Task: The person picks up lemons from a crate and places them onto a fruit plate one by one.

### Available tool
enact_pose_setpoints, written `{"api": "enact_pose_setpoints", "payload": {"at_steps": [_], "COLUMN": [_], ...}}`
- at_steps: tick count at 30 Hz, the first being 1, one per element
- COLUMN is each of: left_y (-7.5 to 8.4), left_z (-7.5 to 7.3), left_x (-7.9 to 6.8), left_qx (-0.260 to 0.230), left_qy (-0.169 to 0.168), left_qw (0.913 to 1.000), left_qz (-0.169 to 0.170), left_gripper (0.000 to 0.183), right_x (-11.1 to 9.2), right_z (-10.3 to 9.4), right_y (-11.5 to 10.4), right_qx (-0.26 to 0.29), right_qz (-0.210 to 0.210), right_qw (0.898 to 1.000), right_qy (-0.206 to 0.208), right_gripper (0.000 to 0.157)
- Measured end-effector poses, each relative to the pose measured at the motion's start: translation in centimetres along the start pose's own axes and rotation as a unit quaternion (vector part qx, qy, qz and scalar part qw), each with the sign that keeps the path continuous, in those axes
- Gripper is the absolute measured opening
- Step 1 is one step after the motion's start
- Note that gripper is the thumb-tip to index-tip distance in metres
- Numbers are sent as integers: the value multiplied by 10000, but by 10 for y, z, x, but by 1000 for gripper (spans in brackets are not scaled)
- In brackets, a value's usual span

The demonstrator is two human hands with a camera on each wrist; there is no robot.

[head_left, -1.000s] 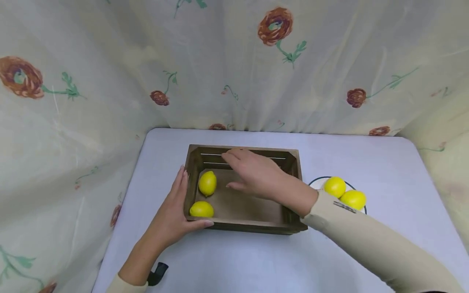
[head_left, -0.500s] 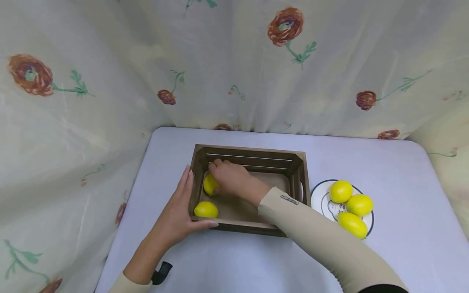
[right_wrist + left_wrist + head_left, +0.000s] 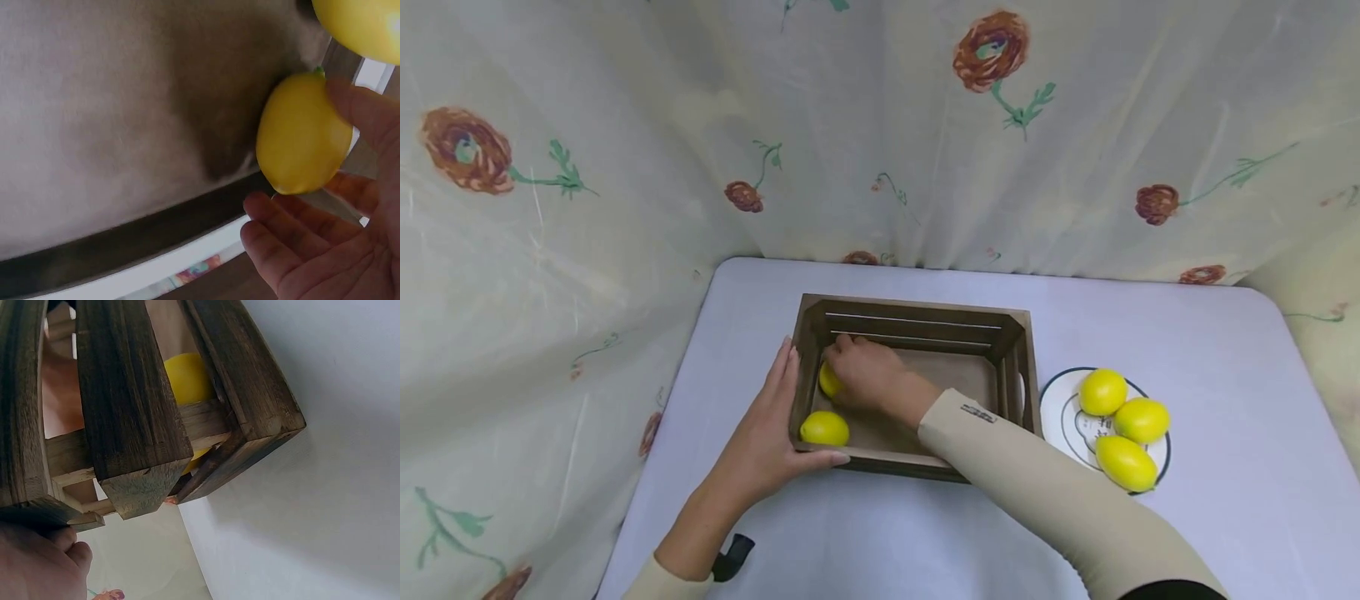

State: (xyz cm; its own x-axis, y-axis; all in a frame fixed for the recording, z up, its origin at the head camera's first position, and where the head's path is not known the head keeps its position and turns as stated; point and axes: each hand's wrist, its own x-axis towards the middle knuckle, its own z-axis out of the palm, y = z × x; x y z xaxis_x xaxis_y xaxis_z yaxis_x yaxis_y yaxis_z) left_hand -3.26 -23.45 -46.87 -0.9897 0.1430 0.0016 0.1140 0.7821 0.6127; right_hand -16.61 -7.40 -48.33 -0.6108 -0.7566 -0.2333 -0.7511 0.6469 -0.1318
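A dark wooden slatted crate [image 3: 917,304] stands on the table with two lemons in its left half. Inside it, my right hand [image 3: 868,371] grips the farther lemon [image 3: 304,134], thumb on one side and fingers round the other. That lemon is mostly hidden by the hand in the head view. The nearer lemon [image 3: 824,428] lies in the front left corner. My left hand [image 3: 760,433] rests straight fingers against the crate's left side, its thumb along the front rim. In the left wrist view, yellow [image 3: 189,378] shows between the slats.
Right of the crate, a white plate [image 3: 1060,421] with a dark rim bears three lemons [image 3: 1126,463]. A white cloth covers the table [image 3: 887,542]. Floral curtains [image 3: 865,125] hang behind and to the left.
My right hand has moved left and down into the crate, onto the farther lemon, and its fingers have curled round it. My left hand has stayed at the crate's corner.
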Motion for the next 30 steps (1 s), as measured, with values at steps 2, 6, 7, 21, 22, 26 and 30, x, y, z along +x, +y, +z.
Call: {"api": "enact_pose_setpoints", "payload": {"at_steps": [2, 6, 7, 21, 22, 26, 30], "left_y": [-1, -3, -3, 0, 0, 0, 0], "left_z": [0, -1, -1, -1, -1, 0, 1], "left_x": [0, -1, -1, -1, -1, 0, 1], "left_qx": [-5, -2, 2, 86, 88, 97, 113], "left_qy": [2, 10, 15, 12, 3, 6, 24], "left_qw": [10000, 10000, 10000, 10000, 10000, 10000, 9999], "left_qz": [-12, -6, 7, 0, -7, 10, 64], "left_gripper": [143, 143, 143, 143, 143, 143, 142], "right_x": [0, 0, 1, 1, 1, 0, -2], "right_z": [1, 2, 3, 10, 10, 10, 10], "right_y": [-1, -1, 0, 0, 1, 2, 4], "right_qx": [64, 153, 127, -191, -167, -116, 30], "right_qz": [11, 73, 88, -73, -74, -114, -112], "right_qw": [10000, 9998, 9997, 9991, 9990, 9986, 9982], "right_qy": [-25, -140, -166, -383, -414, -502, -583], "right_gripper": [56, 59, 61, 57, 57, 58, 58]}}
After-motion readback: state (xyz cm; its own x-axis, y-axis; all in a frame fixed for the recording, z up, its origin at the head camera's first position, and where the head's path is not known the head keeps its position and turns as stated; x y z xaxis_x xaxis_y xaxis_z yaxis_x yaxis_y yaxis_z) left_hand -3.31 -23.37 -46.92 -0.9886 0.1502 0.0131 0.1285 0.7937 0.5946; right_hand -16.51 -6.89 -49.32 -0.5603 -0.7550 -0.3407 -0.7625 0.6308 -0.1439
